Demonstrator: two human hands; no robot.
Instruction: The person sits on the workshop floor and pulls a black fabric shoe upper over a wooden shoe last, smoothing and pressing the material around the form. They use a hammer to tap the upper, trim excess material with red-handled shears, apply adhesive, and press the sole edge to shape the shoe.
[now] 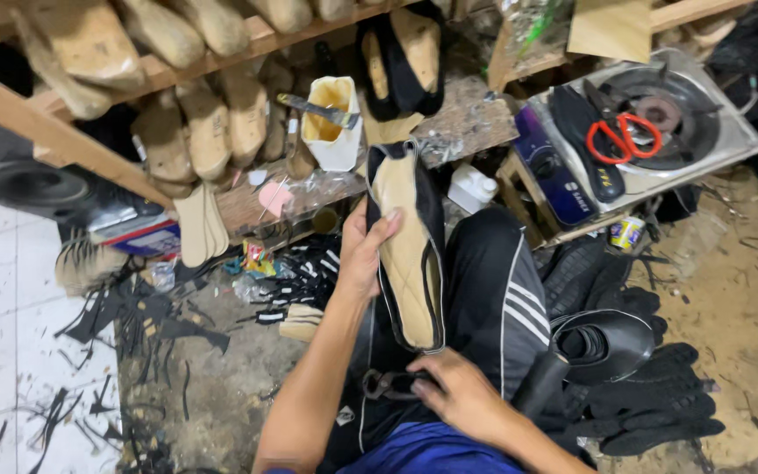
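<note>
A shoe last with a black upper and tan insole point(408, 254) lies sole-up along my lap. My left hand point(364, 250) grips its left edge, thumb on the insole near the toe end. At the heel end, my right hand point(460, 392) is closed over a dark metal pincer tool point(389, 384) that rests on my black striped trousers point(506, 307).
Wooden shelves point(63, 132) hold several wooden lasts. A white glue pot with a brush point(331, 118), a stove top with red-handled scissors point(625, 136) and black soles point(603, 342) surround me. Black leather scraps point(160, 316) litter the floor at the left.
</note>
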